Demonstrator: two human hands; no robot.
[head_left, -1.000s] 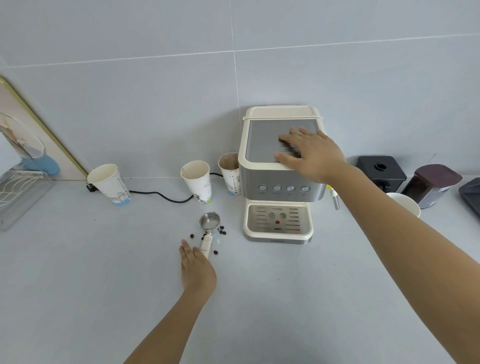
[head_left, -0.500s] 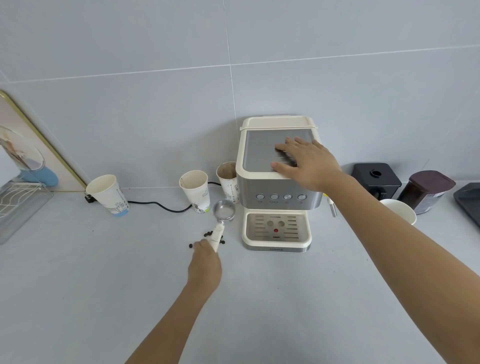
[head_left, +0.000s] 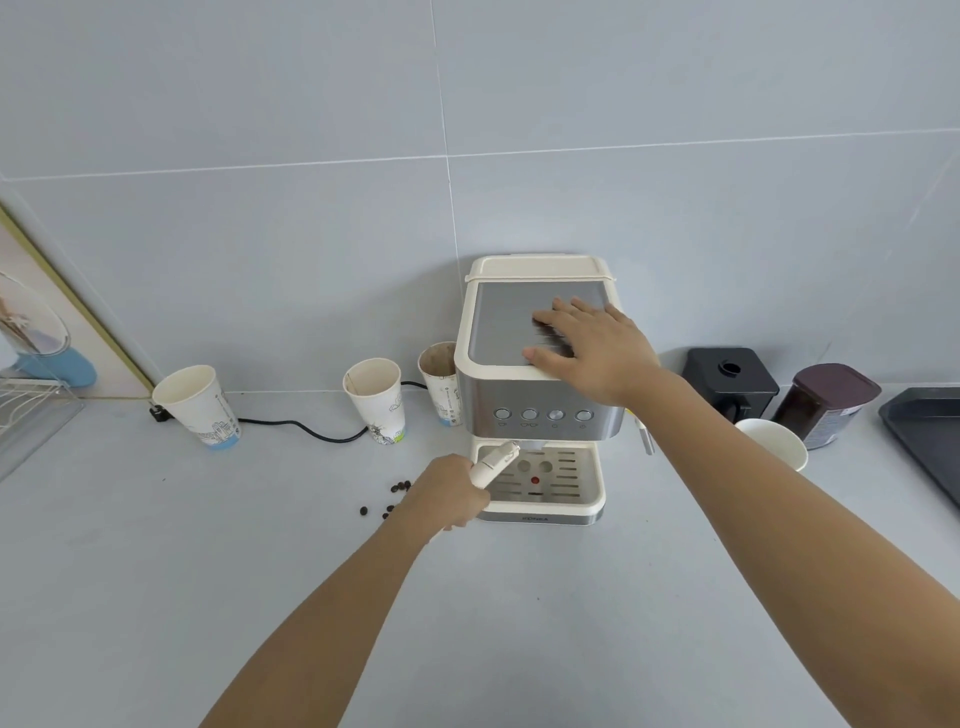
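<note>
The portafilter (head_left: 493, 462) sits over the drip tray (head_left: 592, 499), its head hidden under the machine (head_left: 540, 400). The left hand (head_left: 449, 493) grips its handle; the right hand (head_left: 592, 348) lies flat, fingers straight, on the machine's top.

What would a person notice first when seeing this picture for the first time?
The cream and steel coffee machine stands against the wall, with the right hand lying flat on its top. In front of it, the left hand grips the portafilter handle, whose head is hidden under the machine. Loose coffee beans lie on the counter just left of that hand.
</note>
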